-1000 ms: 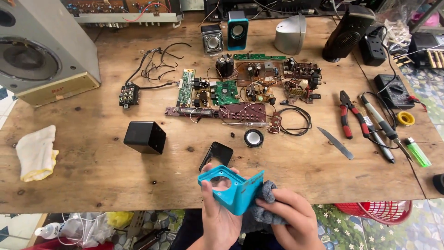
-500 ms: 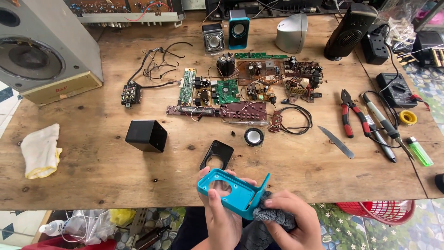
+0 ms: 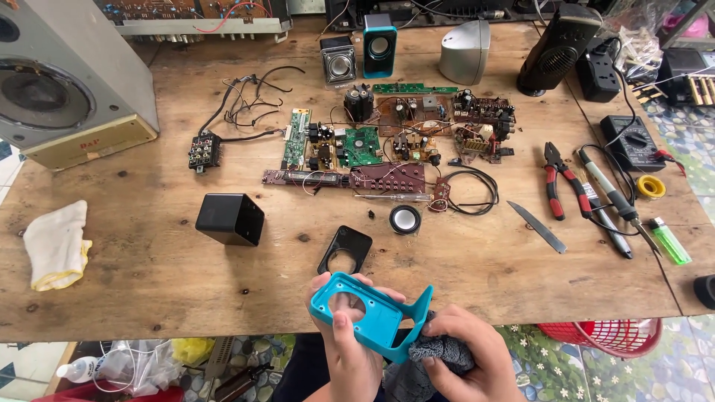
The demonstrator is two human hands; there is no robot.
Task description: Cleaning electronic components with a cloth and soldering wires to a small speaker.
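Observation:
My left hand holds a turquoise plastic speaker shell with a round hole, just below the table's near edge. My right hand grips a grey cloth pressed against the shell's lower right side. A black plastic frame with a round opening lies on the wooden table right above my hands. A small round speaker driver sits beside it.
Circuit boards and wires fill the table's middle. A black cube and a white rag lie left, a big grey speaker far left. Pliers, a knife, soldering iron and green lighter lie right.
The turquoise shell has been tilted flatter, its holed face now up. My right hand with the cloth shifted from behind the shell to its lower right side.

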